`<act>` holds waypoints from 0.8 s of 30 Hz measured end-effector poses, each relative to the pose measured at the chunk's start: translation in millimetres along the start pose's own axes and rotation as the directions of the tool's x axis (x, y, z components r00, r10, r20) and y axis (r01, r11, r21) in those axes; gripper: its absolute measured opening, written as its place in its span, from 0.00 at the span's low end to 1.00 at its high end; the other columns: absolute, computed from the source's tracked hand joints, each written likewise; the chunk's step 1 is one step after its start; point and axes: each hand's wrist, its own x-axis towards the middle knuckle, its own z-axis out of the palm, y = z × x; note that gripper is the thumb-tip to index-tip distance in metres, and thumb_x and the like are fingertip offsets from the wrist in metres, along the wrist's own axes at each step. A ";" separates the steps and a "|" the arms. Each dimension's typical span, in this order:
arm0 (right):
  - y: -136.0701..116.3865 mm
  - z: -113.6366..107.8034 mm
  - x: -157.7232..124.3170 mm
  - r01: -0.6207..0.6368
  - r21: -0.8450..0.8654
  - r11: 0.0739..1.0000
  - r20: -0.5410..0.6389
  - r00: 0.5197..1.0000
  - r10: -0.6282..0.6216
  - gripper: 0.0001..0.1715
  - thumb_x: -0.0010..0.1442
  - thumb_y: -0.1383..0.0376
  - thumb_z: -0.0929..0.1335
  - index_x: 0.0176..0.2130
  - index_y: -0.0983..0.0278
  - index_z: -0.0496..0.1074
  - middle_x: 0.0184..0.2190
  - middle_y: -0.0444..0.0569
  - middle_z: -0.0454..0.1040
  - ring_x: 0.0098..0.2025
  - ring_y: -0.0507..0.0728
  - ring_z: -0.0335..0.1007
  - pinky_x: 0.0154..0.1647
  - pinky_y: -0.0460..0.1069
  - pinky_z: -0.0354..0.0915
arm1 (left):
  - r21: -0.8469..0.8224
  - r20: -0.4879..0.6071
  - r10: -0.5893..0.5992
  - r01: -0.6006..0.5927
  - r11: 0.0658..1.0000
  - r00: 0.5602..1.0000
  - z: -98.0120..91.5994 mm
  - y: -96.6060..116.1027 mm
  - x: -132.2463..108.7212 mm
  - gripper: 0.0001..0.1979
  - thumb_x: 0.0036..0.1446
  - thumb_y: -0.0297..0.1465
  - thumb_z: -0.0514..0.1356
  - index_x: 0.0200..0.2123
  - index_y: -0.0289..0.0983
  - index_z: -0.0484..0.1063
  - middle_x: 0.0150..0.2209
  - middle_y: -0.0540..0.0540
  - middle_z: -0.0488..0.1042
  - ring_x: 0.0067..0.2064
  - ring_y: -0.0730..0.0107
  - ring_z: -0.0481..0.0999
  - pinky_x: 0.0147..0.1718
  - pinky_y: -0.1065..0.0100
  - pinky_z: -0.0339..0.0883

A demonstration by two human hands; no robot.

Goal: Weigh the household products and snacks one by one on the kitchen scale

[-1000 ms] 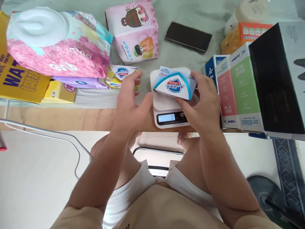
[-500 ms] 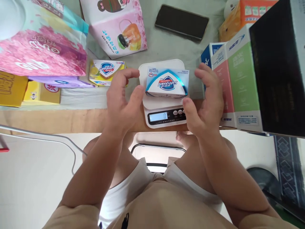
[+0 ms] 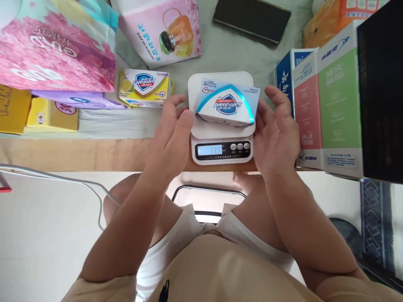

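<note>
A white and blue Safeguard soap box (image 3: 227, 104) rests slightly turned on the white plate of a digital kitchen scale (image 3: 197, 130). Digits show on the scale's lit display (image 3: 210, 150), but I cannot read them surely. My left hand (image 3: 173, 140) is beside the scale's left edge, fingers apart and holding nothing. On the other side, my right hand (image 3: 277, 134) is close to the scale's right edge, open, with its fingers spread and curved. The soap box lies between both hands, and neither grips it.
A yellow Safeguard soap box (image 3: 145, 86) lies left of the scale, near a pink bag (image 3: 63, 50) and yellow boxes (image 3: 52, 115). Behind are a pink glass-cup box (image 3: 170, 33) and a phone (image 3: 252, 20). Tall cartons (image 3: 341, 96) stand at right, by the wooden table edge (image 3: 78, 155).
The scale display has changed from 0 to other digits. My hands have shifted slightly, the right one away from the soap box's front corner. The whole view has moved a little.
</note>
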 end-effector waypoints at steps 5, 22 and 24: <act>0.0 1.9 1.4 0.047 -0.073 0.996 0.145 0.989 -0.036 0.27 0.72 0.49 0.45 0.65 0.46 0.47 0.70 0.45 0.63 0.68 0.55 0.67 0.53 0.59 0.77 | -0.168 0.017 -0.039 0.041 0.985 0.999 1.6 5.9 -6.4 0.23 0.65 0.54 0.54 0.58 0.52 0.66 0.59 0.50 0.74 0.68 0.59 0.69 0.71 0.48 0.64; -31.4 27.7 -2.2 0.190 -0.427 0.884 -0.012 0.976 -0.216 0.34 0.62 0.53 0.66 0.64 0.55 0.55 0.65 0.54 0.63 0.70 0.61 0.61 0.73 0.64 0.60 | 0.030 -0.062 0.342 -0.341 0.940 0.938 -20.6 -4.5 -5.7 0.24 0.69 0.50 0.51 0.61 0.48 0.68 0.61 0.51 0.72 0.66 0.62 0.69 0.70 0.53 0.62; -32.0 29.8 -0.7 0.181 -0.490 0.853 0.031 0.981 -0.191 0.37 0.60 0.54 0.68 0.64 0.55 0.54 0.65 0.55 0.64 0.69 0.63 0.62 0.72 0.65 0.62 | 0.037 -0.061 0.346 -0.344 0.938 0.936 -22.0 -6.1 -6.0 0.23 0.69 0.49 0.51 0.61 0.48 0.69 0.61 0.50 0.73 0.65 0.62 0.70 0.68 0.54 0.63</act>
